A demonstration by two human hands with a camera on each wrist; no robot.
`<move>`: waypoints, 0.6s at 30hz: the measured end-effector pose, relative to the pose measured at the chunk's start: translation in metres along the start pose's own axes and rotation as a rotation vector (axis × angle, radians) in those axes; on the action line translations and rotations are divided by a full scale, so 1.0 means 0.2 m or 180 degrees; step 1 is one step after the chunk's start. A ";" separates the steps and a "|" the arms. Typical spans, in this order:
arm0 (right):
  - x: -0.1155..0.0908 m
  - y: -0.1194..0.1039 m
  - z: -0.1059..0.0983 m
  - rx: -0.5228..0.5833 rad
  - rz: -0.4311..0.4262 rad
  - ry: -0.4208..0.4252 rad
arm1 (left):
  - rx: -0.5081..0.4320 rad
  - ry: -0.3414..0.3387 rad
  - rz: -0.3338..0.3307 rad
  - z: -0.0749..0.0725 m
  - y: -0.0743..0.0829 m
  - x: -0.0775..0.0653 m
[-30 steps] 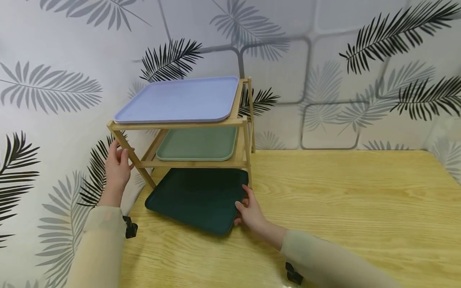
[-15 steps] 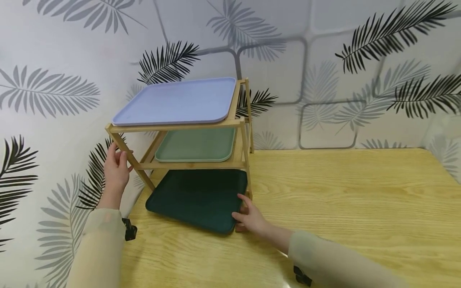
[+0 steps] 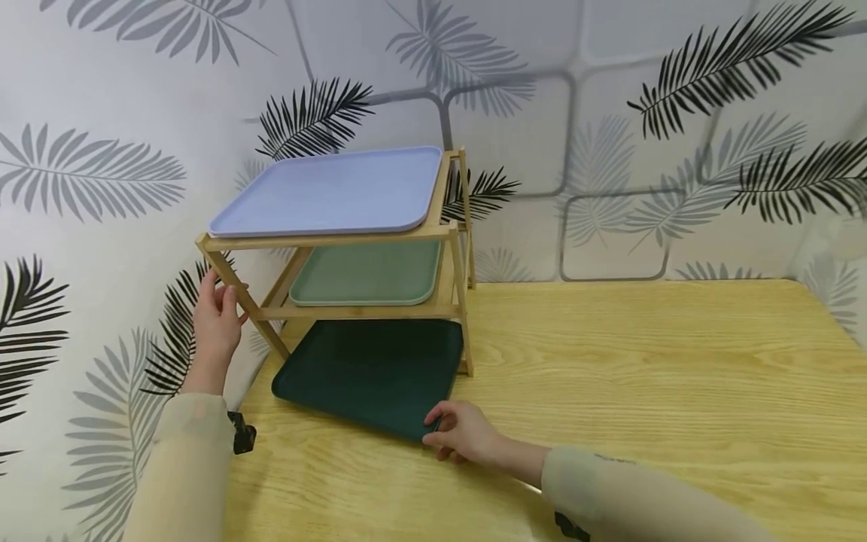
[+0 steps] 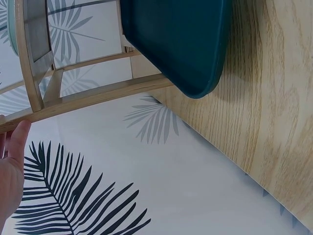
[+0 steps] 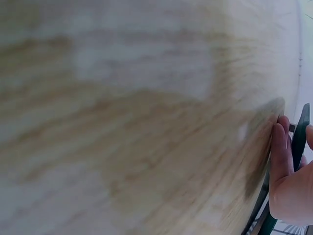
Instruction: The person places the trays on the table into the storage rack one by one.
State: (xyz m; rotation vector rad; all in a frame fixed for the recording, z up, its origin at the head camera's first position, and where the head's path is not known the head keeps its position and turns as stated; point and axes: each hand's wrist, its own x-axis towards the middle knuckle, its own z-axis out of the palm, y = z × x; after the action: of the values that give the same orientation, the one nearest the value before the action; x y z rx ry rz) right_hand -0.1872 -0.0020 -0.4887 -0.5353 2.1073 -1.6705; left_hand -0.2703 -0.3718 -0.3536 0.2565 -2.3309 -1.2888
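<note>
A three-level wooden rack (image 3: 339,312) stands at the left of the table. My left hand (image 3: 215,327) grips its left front leg, thumb on the near side, as the left wrist view also shows at the wooden bar (image 4: 98,94). On the lowest level lies a dark green tray (image 3: 362,380), turned askew, its front part jutting out past the rack. My right hand (image 3: 467,433) pinches this tray's near right corner, with the thumb on top and fingers beneath. In the right wrist view the tray's edge (image 5: 301,137) shows between thumb and fingers.
A lavender tray (image 3: 332,192) rests on the top level and a smaller pale green tray (image 3: 369,271) on the middle one. The wood-grain table (image 3: 650,376) extends to the right. A leaf-patterned wall covering (image 3: 609,150) rises behind and at the left.
My right hand has slid along the dark green tray's right edge toward me, down to its near corner. The tray has shifted barely. My left hand keeps its place on the rack.
</note>
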 end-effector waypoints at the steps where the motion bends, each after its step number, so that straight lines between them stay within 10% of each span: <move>1: 0.00 0.00 0.00 -0.0035 -0.0019 0.0002 | -0.0011 0.0001 -0.0006 0.00 0.00 0.00; 18: 0.07 0.02 -0.15 -0.0721 -0.0132 0.0593 | -0.0059 0.0057 0.0129 0.00 -0.01 0.00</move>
State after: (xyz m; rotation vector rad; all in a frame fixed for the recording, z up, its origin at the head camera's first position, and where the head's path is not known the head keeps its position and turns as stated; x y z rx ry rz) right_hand -0.2143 0.0161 -0.4878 -0.5103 2.4550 -1.5659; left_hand -0.2707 -0.3735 -0.3556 0.2130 -2.2962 -1.2829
